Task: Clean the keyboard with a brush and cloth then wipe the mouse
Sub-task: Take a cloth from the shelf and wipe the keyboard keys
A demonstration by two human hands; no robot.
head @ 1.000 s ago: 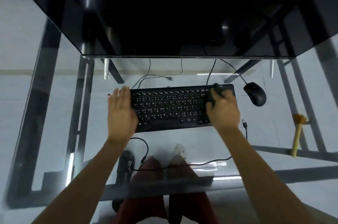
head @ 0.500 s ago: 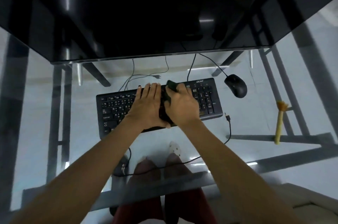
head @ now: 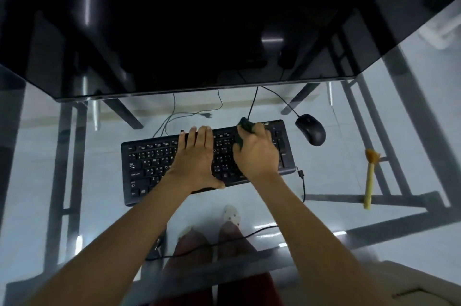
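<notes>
On the glass counter (head: 324,176), the left hand (head: 197,158) presses flat and open on the black keyboard (head: 149,163). The right hand (head: 257,151), its grip closed, bunches a dark cloth (head: 245,126) over the right-hand keys. The cloth looks soft and light, best held wadded. The mouse (head: 310,129) and brush (head: 370,176) lie to the right.

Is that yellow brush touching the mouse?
Apart. The head view shows the brush lying well right of the mouse, with bare glass desk between them.
</notes>
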